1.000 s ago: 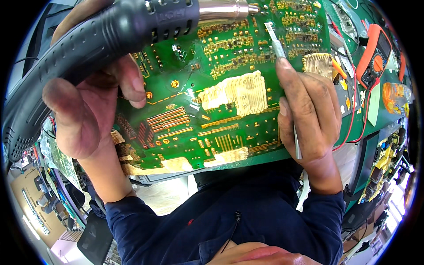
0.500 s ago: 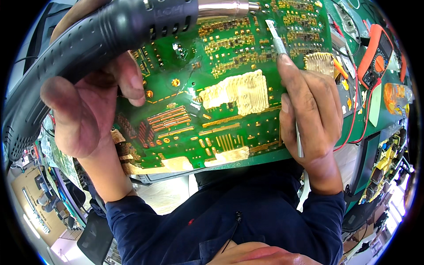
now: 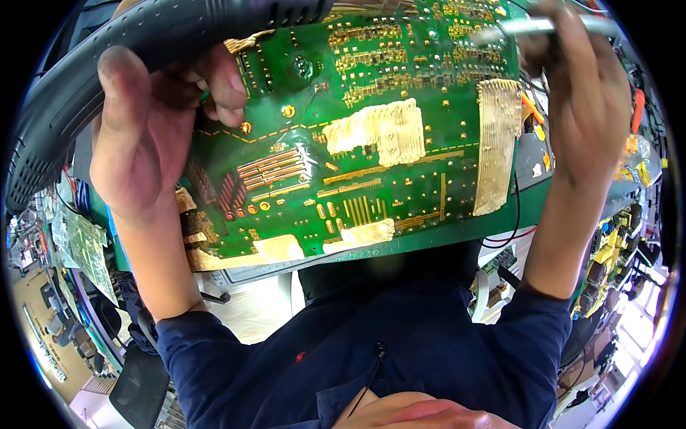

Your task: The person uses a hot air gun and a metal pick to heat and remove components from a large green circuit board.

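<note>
Across the upper left runs a black hot-air gun (image 3: 179,32) with a ribbed, slotted body; its nozzle end is mostly cut off at the top edge. My left hand (image 3: 139,146) is closed on it, thumb raised, lower fingertips beside a large green circuit board (image 3: 275,93). The board carries rows of small gold parts and patches of cream-coloured coating (image 3: 400,132). Above the board's right edge, my right hand (image 3: 593,107), blurred by motion, holds a slim silver craft knife (image 3: 529,27), its tip pointing left over the upper-right components.
Beside the board's right edge lie yellow-orange scraps (image 3: 539,134) on a grey surface. A clear bag with orange contents (image 3: 639,164) stands farther right. Below it is a yellowish board full of parts (image 3: 611,264). Another green board (image 3: 89,247) lies at left.
My right hand has lifted off the board and swung up and right, turning the knife nearly level. The board has shifted slightly up and left, showing a long cream strip at its right edge.
</note>
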A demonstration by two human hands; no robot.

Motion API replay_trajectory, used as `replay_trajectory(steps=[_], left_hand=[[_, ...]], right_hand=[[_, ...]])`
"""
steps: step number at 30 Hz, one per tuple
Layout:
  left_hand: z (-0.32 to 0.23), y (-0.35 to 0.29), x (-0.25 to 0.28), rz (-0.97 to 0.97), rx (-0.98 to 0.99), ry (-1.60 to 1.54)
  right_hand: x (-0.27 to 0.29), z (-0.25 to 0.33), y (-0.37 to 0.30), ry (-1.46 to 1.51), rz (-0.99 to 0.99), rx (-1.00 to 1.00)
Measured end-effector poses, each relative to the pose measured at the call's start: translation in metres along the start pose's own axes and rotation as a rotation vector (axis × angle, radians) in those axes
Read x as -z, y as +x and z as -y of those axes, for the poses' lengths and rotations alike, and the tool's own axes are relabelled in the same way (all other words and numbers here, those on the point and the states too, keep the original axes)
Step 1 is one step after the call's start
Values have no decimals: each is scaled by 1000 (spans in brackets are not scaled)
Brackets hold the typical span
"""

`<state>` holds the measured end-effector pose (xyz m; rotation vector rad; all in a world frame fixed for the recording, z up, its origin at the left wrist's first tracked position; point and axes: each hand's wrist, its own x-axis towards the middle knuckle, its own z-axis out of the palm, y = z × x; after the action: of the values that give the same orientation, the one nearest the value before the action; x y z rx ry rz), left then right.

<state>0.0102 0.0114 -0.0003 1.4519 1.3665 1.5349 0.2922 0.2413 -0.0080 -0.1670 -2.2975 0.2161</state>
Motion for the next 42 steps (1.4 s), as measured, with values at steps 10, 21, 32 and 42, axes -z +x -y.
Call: replay_trajectory(steps=[10,21,32,42], left_hand=[[3,-2,17,61,15,19],[2,-8,20,47,36,27],[2,-11,21,86,81,42],[0,-5,18,74,82,57]], right_hand=[[-35,14,38,550,19,-579],[-44,24,39,366,-53,-546],[-54,6,42,524,-47,-323],[-39,-12,46,502,103,-317]])
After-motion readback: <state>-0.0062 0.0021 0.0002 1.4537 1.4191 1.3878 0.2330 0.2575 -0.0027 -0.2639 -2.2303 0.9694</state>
